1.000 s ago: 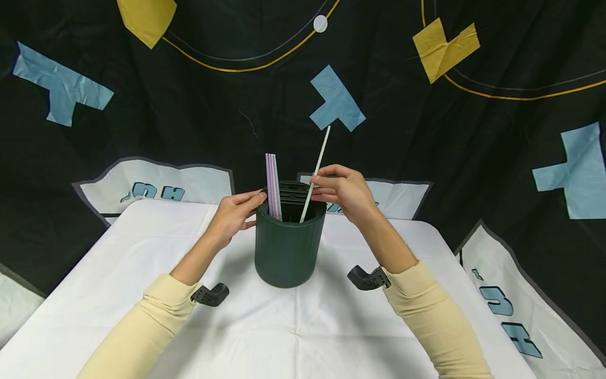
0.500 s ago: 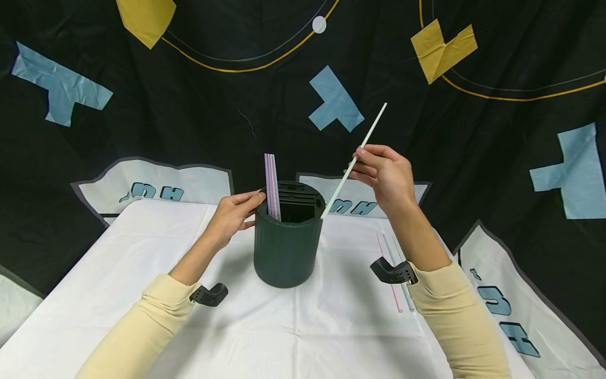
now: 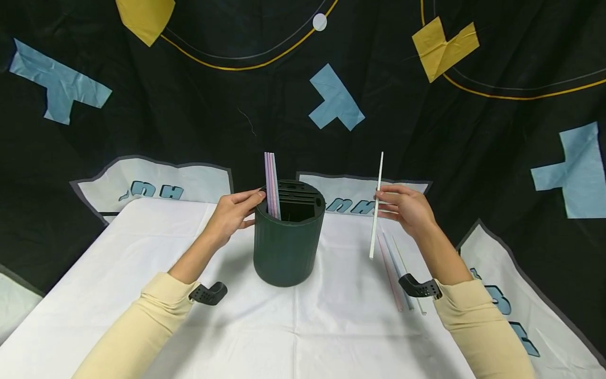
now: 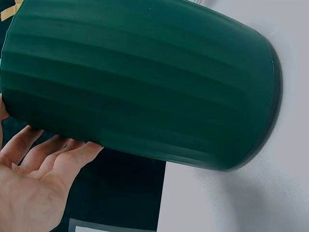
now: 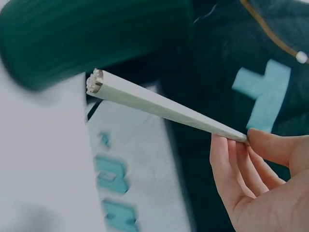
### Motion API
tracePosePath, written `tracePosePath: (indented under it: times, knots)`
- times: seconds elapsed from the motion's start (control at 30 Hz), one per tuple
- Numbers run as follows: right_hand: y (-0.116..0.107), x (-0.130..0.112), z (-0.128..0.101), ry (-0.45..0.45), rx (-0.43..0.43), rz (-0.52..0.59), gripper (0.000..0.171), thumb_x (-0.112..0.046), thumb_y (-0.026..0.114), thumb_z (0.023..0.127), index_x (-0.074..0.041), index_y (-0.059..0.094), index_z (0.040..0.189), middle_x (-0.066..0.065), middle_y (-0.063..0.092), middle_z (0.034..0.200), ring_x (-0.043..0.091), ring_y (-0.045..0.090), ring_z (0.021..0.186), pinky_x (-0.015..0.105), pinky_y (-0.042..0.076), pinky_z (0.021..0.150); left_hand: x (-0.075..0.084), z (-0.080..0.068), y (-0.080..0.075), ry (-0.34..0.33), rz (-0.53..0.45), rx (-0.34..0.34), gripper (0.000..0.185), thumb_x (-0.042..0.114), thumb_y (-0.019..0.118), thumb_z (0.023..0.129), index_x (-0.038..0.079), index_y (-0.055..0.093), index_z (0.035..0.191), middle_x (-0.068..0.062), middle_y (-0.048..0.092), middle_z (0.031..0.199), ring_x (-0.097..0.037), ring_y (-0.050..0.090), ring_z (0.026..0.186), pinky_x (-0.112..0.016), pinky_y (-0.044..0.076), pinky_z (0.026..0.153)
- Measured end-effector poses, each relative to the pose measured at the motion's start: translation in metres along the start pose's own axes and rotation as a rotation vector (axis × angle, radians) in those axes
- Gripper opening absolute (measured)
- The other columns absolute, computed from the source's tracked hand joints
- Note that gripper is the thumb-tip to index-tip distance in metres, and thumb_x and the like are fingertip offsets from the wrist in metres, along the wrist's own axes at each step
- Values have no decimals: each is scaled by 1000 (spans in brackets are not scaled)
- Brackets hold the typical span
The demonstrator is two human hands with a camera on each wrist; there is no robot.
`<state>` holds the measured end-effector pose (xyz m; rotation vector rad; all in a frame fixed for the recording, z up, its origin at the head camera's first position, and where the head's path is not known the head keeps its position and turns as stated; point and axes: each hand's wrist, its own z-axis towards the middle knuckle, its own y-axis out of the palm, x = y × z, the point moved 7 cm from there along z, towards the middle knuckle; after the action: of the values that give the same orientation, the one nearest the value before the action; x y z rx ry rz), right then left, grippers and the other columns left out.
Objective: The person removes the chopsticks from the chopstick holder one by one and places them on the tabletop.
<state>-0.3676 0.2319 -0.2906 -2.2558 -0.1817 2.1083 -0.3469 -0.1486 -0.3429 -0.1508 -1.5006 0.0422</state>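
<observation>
A dark green ribbed cup (image 3: 288,247) stands upright in the middle of a white table (image 3: 142,273), with a few pink and lilac straws (image 3: 271,184) standing in it. My left hand (image 3: 234,213) rests its straight fingers against the cup's left rim; in the left wrist view the fingers (image 4: 53,154) lie along the cup (image 4: 145,82). My right hand (image 3: 406,208) pinches a white straw (image 3: 376,205) held nearly upright, to the right of the cup and above the table. In the right wrist view the straw (image 5: 164,106) points toward the blurred cup (image 5: 91,34).
Several pink, blue and white straws (image 3: 395,273) lie on the table below my right hand. Behind the table hangs a black cloth (image 3: 189,105) with blue and yellow shapes. The table's edges run out at far left and right.
My right hand has lifted the white straw out of the cup, carried it right and lowered it, turning it nearly upright. The left hand has stayed on the cup.
</observation>
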Motion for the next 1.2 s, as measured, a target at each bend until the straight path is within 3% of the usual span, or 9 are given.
tracePosePath:
  times: [0.23,0.5,0.87,1.2]
  knots:
    - [-20,63,12,125,-40,-84,40,-11,64,100,6,55,134,-8,73,89,10,74,82,26,63,75,0,0,0,0,-1,4,56,40,64,100,10,56,146,-12,56,148,-32,54,137,-48,55,99]
    - [-26,119,13,191,-46,-198,38,-11,65,98,9,57,130,-3,74,92,14,72,81,27,63,71,0,1,0,1,4,-2,56,41,64,100,10,56,146,-11,55,149,-31,53,138,-49,54,100]
    - [-33,154,13,211,-36,-235,32,-6,68,95,11,61,121,4,73,87,13,70,71,30,64,70,1,1,1,1,11,-2,57,42,64,99,10,56,146,-12,56,149,-32,53,138,-49,55,99]
    - [-37,167,12,215,2,-302,42,-3,68,94,16,56,129,3,69,76,10,66,63,26,62,62,0,1,1,-4,12,-1,56,41,64,100,11,56,146,-12,56,148,-32,54,137,-49,55,99]
